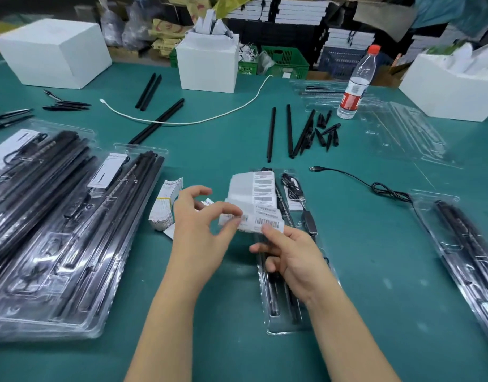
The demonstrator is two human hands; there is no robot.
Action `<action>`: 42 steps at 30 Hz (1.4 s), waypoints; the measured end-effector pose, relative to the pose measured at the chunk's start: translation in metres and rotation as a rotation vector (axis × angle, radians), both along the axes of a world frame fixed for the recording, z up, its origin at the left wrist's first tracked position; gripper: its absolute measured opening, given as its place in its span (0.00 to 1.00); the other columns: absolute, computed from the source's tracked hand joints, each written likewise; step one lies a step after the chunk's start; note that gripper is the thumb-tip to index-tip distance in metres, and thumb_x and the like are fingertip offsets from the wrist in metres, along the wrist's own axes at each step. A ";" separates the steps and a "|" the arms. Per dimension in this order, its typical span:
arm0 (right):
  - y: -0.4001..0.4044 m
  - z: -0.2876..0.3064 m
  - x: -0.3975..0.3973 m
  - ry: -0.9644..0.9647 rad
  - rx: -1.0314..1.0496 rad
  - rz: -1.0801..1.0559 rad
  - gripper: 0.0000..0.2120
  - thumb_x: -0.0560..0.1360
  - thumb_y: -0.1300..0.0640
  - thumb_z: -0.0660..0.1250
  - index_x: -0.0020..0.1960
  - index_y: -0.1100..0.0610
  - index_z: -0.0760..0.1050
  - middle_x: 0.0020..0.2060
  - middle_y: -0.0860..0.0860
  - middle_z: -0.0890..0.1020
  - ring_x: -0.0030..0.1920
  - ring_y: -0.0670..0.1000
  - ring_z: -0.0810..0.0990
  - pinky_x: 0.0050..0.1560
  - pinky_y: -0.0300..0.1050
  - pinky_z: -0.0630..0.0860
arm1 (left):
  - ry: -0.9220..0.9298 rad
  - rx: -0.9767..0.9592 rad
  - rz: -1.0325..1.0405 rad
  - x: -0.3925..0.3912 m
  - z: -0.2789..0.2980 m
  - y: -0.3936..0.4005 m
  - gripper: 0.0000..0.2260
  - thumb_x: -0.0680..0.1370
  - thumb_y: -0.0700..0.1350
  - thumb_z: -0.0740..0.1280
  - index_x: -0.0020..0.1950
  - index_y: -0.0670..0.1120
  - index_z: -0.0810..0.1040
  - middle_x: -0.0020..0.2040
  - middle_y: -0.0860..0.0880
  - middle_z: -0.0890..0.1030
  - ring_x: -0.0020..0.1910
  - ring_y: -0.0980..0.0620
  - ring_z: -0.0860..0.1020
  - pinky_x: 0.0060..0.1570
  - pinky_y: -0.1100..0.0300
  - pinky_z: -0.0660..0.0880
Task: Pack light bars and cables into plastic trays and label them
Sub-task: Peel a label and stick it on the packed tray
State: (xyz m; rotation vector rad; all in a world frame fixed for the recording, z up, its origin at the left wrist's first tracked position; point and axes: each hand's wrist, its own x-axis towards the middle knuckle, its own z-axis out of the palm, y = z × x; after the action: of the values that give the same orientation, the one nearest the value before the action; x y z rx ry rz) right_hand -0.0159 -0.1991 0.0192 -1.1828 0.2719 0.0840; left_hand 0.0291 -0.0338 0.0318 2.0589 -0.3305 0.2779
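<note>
A strip of white barcode labels [260, 201] hangs over a clear plastic tray [283, 322] that holds black light bars and a coiled black cable. My right hand [289, 256] holds the strip's lower end between thumb and fingers. My left hand [203, 224] pinches one label at the strip's lower left corner. A banded bundle of white cards [164, 206] lies just left of my hands. Filled trays [69, 230] are stacked at the left, and another filled tray [469, 255] lies at the right.
Loose black bars [288, 132] and end caps [327, 130] lie mid-table. A water bottle [357, 84], empty clear trays [403, 133], white boxes [208, 63], a white cable [182, 121] and a black USB cable [375, 184] sit on the green table.
</note>
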 end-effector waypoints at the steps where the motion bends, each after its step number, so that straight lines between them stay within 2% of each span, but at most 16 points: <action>1: -0.001 -0.001 0.001 -0.002 0.009 -0.025 0.07 0.79 0.59 0.67 0.52 0.58 0.83 0.54 0.52 0.86 0.39 0.49 0.84 0.22 0.36 0.69 | -0.048 0.053 0.003 -0.002 -0.001 -0.001 0.07 0.74 0.47 0.75 0.44 0.60 0.83 0.59 0.57 0.66 0.55 0.54 0.68 0.58 0.75 0.60; 3: -0.003 -0.001 0.001 -0.013 0.012 -0.050 0.06 0.79 0.59 0.68 0.51 0.58 0.84 0.53 0.52 0.86 0.38 0.48 0.83 0.23 0.36 0.69 | -0.095 0.115 -0.017 -0.004 -0.002 -0.004 0.07 0.73 0.48 0.76 0.47 0.59 0.84 0.57 0.57 0.66 0.53 0.52 0.66 0.58 0.73 0.61; 7: -0.001 0.000 0.001 -0.031 -0.020 -0.029 0.07 0.78 0.57 0.68 0.50 0.55 0.85 0.53 0.51 0.86 0.39 0.48 0.81 0.24 0.36 0.69 | -0.142 0.174 -0.027 -0.003 -0.004 -0.007 0.11 0.70 0.45 0.78 0.51 0.56 0.84 0.56 0.55 0.68 0.52 0.50 0.66 0.58 0.56 0.68; 12: 0.001 0.003 -0.002 -0.055 -0.076 0.008 0.08 0.80 0.57 0.66 0.53 0.54 0.85 0.54 0.49 0.85 0.43 0.47 0.82 0.28 0.37 0.71 | -0.180 0.183 0.016 -0.002 -0.006 -0.009 0.08 0.70 0.46 0.78 0.47 0.56 0.84 0.56 0.56 0.68 0.53 0.50 0.64 0.57 0.61 0.63; 16: 0.001 0.002 -0.001 -0.062 -0.116 -0.009 0.09 0.80 0.56 0.66 0.49 0.51 0.86 0.53 0.49 0.86 0.44 0.47 0.81 0.30 0.37 0.72 | -0.152 0.193 -0.008 -0.002 -0.005 -0.008 0.05 0.71 0.46 0.78 0.45 0.54 0.86 0.55 0.53 0.72 0.53 0.47 0.67 0.57 0.55 0.67; 20: 0.001 0.001 0.000 -0.069 -0.135 -0.016 0.08 0.81 0.57 0.66 0.51 0.53 0.85 0.52 0.49 0.86 0.44 0.47 0.81 0.30 0.37 0.72 | -0.137 0.193 -0.015 -0.003 -0.004 -0.007 0.04 0.72 0.46 0.78 0.45 0.54 0.87 0.53 0.53 0.74 0.52 0.47 0.68 0.57 0.50 0.69; 23: 0.001 0.001 0.000 -0.071 -0.146 -0.013 0.08 0.80 0.57 0.66 0.50 0.53 0.85 0.53 0.48 0.86 0.44 0.47 0.81 0.30 0.38 0.72 | -0.072 0.149 -0.030 -0.002 -0.004 -0.006 0.03 0.73 0.48 0.77 0.45 0.56 0.87 0.53 0.55 0.73 0.54 0.50 0.67 0.58 0.55 0.68; 26: 0.001 0.002 0.000 -0.062 -0.156 -0.007 0.08 0.80 0.57 0.66 0.52 0.54 0.84 0.53 0.48 0.86 0.44 0.46 0.81 0.31 0.38 0.73 | -0.007 0.078 -0.039 -0.001 -0.004 -0.004 0.03 0.73 0.49 0.76 0.44 0.59 0.86 0.53 0.60 0.72 0.55 0.54 0.67 0.57 0.69 0.63; 28: 0.000 0.002 0.000 -0.059 -0.154 -0.003 0.08 0.81 0.57 0.66 0.54 0.55 0.84 0.53 0.49 0.86 0.44 0.46 0.81 0.32 0.38 0.73 | 0.046 0.021 -0.043 0.000 -0.003 -0.004 0.04 0.73 0.50 0.75 0.42 0.61 0.85 0.53 0.63 0.72 0.58 0.59 0.67 0.55 0.74 0.62; 30: -0.001 0.002 0.000 -0.058 -0.150 0.001 0.08 0.81 0.58 0.66 0.55 0.56 0.83 0.53 0.50 0.86 0.44 0.46 0.80 0.32 0.39 0.74 | 0.098 -0.044 -0.046 0.002 -0.004 -0.003 0.06 0.74 0.49 0.75 0.41 0.61 0.84 0.53 0.63 0.74 0.60 0.61 0.68 0.54 0.71 0.64; 32: -0.001 0.001 0.001 -0.053 -0.144 -0.003 0.08 0.80 0.59 0.66 0.55 0.56 0.83 0.52 0.50 0.86 0.44 0.47 0.81 0.33 0.38 0.76 | 0.125 -0.138 -0.021 0.005 -0.006 0.000 0.06 0.75 0.49 0.74 0.43 0.61 0.83 0.53 0.61 0.77 0.58 0.60 0.74 0.51 0.65 0.67; 34: -0.001 -0.001 0.002 -0.049 -0.131 -0.009 0.07 0.80 0.61 0.66 0.55 0.56 0.82 0.51 0.49 0.86 0.43 0.47 0.82 0.35 0.38 0.78 | 0.181 -0.343 0.015 0.007 -0.006 0.002 0.02 0.75 0.51 0.74 0.45 0.58 0.83 0.50 0.57 0.82 0.49 0.59 0.78 0.49 0.61 0.70; 35: -0.001 -0.002 0.002 -0.045 -0.121 -0.015 0.07 0.80 0.62 0.66 0.55 0.57 0.82 0.50 0.49 0.86 0.42 0.47 0.82 0.36 0.39 0.79 | 0.218 -0.472 0.029 0.008 -0.006 0.003 0.02 0.74 0.51 0.73 0.45 0.56 0.84 0.47 0.56 0.83 0.44 0.60 0.79 0.47 0.63 0.72; 38: 0.000 -0.005 0.004 -0.031 -0.100 -0.038 0.07 0.79 0.67 0.66 0.56 0.62 0.77 0.45 0.52 0.86 0.42 0.50 0.84 0.41 0.40 0.82 | 0.278 -0.760 0.095 0.014 -0.007 0.010 0.03 0.76 0.46 0.72 0.44 0.54 0.85 0.39 0.57 0.83 0.36 0.62 0.75 0.39 0.69 0.72; 42: 0.003 -0.009 0.006 0.001 -0.092 -0.096 0.08 0.78 0.66 0.68 0.56 0.63 0.72 0.45 0.60 0.85 0.42 0.54 0.85 0.46 0.43 0.82 | 0.308 -0.866 0.147 0.020 -0.011 0.018 0.02 0.75 0.47 0.72 0.44 0.51 0.85 0.36 0.52 0.76 0.33 0.56 0.70 0.36 0.62 0.65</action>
State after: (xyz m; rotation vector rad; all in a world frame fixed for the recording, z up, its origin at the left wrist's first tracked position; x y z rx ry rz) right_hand -0.0098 -0.1957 0.0103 -1.2593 0.3361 -0.0122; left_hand 0.0488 -0.0158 0.0212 1.2370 0.1280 0.1459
